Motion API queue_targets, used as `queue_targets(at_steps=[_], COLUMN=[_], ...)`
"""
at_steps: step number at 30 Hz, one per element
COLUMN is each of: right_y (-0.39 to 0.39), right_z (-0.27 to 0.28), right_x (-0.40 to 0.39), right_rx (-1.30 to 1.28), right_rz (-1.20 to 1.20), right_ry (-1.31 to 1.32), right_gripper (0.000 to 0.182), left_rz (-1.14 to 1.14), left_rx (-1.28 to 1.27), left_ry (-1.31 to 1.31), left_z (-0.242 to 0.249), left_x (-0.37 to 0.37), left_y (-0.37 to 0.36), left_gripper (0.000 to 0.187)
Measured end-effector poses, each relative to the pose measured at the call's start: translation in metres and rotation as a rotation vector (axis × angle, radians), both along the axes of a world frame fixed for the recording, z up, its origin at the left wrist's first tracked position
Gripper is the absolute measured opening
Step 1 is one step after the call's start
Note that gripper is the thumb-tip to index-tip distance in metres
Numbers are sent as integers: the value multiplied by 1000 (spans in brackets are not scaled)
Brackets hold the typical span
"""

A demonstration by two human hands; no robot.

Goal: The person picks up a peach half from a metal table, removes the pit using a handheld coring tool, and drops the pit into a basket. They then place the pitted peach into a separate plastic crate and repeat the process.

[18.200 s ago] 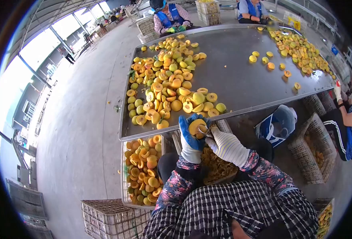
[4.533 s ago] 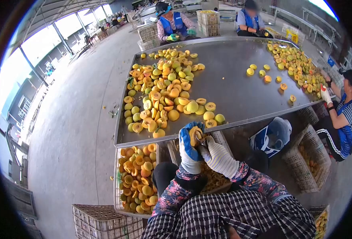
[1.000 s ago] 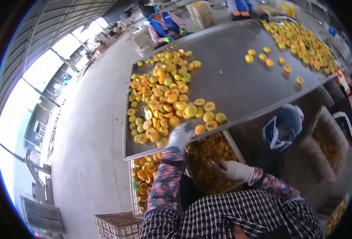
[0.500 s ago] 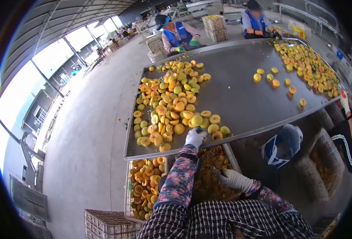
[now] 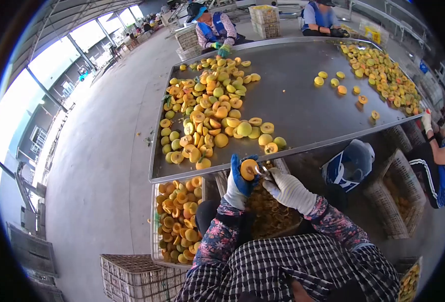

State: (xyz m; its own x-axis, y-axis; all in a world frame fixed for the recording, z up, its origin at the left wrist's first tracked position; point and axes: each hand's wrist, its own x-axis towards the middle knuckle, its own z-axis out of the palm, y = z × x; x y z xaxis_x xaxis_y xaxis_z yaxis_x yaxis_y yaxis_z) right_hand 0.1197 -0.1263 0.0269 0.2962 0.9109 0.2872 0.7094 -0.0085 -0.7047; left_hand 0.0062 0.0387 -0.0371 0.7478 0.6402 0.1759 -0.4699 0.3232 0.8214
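Note:
My left hand (image 5: 237, 189), in a white glove with blue coating, is closed around a peach half (image 5: 248, 170), its cut face toward my right hand. In a white knitted glove, my right hand (image 5: 293, 192) grips a small metal pitting tool (image 5: 261, 172), whose tip meets the cut side of the fruit. Both hands are just off the near edge of the metal table (image 5: 293, 110), above a crate of brown pits and scraps (image 5: 273, 214). Halved and whole yellow peaches (image 5: 215, 108) lie heaped on the table's left part.
A crate (image 5: 154, 236) of peach halves stands left of my knees. To the right are a blue and white bucket (image 5: 351, 163) and a crate with scraps (image 5: 398, 201). More peaches (image 5: 383, 80) cover the table's far right. Co-workers (image 5: 215, 30) are around the table.
My left hand has drawn back from the peach pile with a peach half in it. My right hand has risen to meet it with the tool. The view has shifted slightly.

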Motion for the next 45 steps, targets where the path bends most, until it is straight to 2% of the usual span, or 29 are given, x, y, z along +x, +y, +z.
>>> queue_targets(at_steps=[2, 5, 8, 9, 12, 13, 15, 17, 19, 22, 23, 26, 28, 30, 31, 34, 35, 38, 41, 44, 45], right_y=[1, 7, 6, 7, 4, 4, 3, 7, 5, 8, 9, 9, 6, 4, 0, -1, -3, 0, 1, -6, -7], right_z=[3, 8, -13, -18, -14, -10, -3, -15, -25, -17, -19, -26, -19, 3, 6, -17, -13, -21, -35, -20, -10], right_x=[-7, -11, -14, -14, -12, -10, -9, -1, -2, -5, -6, -16, -12, -7, -10, -4, -4, -3, -17, -15, -16], right_rx=[2, 71, 21, -1, -103, -141, -216, -89, -14, 56, 99, 165, 147, -100, -229, -190, -241, 23, 148, -288, -308], right_rz=[-19, -43, -54, -40, -2, 22, 72, 148, 159, 78, 116, 222, 269, 260, 257, 302, 276, 162, 144, 174, 173], right_ry=[-115, -295, -323, -295, -248, -263, -286, -112, 3, 53, 46, 25, -36, 98, 178, 465, 530, 37, 206, 861, 1005], right_gripper=[28, 31, 32, 32, 30, 31, 33, 25, 22, 27, 27, 29, 30, 29, 29, 30, 33, 33, 34, 31, 33], left_rz=[262, 177, -70, -42, -86, -63, 8, -16, -144, 203, 343, 411, 207, -11, -105, -210, -170, -19, -32, -164, -180], left_rx=[769, 668, -166, -278, -255, -262, -54, -48, -258, 116, 78, 332, 82, -255, -326, -310, -344, -52, 10, -200, -226], left_ry=[239, 233, 66, 129, 258, 235, 331, 396, 433, 108, 51, 177, 131, -13, -26, 215, 231, 250, 262, 261, 233], left_z=[2, 13, 4, 13, 27, 10, 21, 26, 27, 23, 28, 36, 27, 30, 23, 18, 21, 48, 43, 39, 36], left_x=[-1, 1, 6, 8, 2, 6, 2, 0, 1, 15, 19, 12, 7, 6, 6, 7, 9, 5, 8, 10, 11], left_y=[-7, -12, -13, -15, -13, -10, -19, -15, -6, -24, -38, -41, -27, -25, -20, -4, -6, -20, -18, -16, -16], left_gripper=[69, 52, 47, 57, 62, 64, 68, 69, 69, 67, 65, 64, 62, 62, 63, 62, 60, 61, 64, 66, 65])
